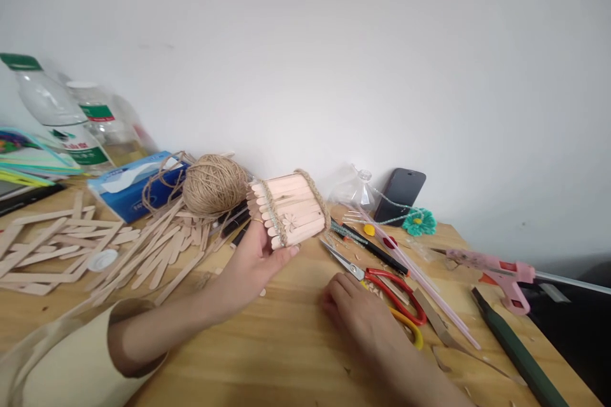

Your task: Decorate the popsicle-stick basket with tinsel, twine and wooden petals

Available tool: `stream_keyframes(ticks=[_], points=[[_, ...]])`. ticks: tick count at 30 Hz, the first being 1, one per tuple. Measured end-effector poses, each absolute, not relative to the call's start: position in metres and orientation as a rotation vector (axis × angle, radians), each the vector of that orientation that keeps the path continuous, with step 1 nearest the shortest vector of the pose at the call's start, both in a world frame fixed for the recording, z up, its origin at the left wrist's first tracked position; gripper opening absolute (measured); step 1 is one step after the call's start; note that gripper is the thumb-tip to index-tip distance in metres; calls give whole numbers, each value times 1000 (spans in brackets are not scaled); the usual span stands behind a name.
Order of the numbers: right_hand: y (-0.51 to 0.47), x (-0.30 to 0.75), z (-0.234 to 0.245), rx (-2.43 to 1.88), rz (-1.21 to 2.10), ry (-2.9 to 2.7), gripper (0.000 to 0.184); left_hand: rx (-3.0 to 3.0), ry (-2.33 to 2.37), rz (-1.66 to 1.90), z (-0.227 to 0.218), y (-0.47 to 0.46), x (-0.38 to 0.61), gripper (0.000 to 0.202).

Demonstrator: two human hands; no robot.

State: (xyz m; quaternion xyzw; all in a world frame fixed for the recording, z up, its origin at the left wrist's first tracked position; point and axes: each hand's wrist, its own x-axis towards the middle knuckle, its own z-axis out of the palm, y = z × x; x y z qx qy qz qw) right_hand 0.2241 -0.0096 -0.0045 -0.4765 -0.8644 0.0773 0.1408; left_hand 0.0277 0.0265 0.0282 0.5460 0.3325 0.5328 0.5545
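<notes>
My left hand (251, 267) grips a small craft-stick holder (298, 206), thumb along its lower edge, and keeps it raised above the table, tilted. Braided twine bands circle it near both ends, and a little wooden flower (289, 222) sits on the side facing me. My right hand (356, 311) rests low over the table with its fingers curled in; whatever they hold, if anything, is hidden. Just beyond that hand lie red-handled scissors (391, 292), partly open, and a yellow handle (408, 325) shows beside them.
Loose craft sticks (162, 248) and a twine ball (214, 183) cover the left side, by a blue tissue pack (143, 187) and bottles (57, 114). On the right are a phone (400, 196), a teal flower (420, 221), a pink glue gun (501, 273) and a dark green tool (515, 346).
</notes>
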Motion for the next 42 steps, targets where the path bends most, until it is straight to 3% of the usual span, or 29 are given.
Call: stream_keyframes(ticks=[8, 16, 21, 27, 33, 42], points=[[-12, 229, 53, -1261, 708, -2039, 9, 1244, 715, 1212, 30, 22, 28, 48], [1, 220, 82, -1131, 602, -2042, 11, 1244, 717, 1147, 29, 13, 32, 40], [1, 210, 83, -1049, 397, -2211, 13, 1203, 653, 1106, 25, 8, 33, 44], [-1, 209, 82, -1131, 427, -2232, 9, 1201, 645, 1089, 25, 8, 34, 45], [-1, 207, 79, -1075, 214, -2378, 16, 1193, 621, 1078, 27, 4, 36, 43], [-1, 204, 82, -966, 93, -2455, 13, 1158, 585, 1038, 32, 0, 36, 44]])
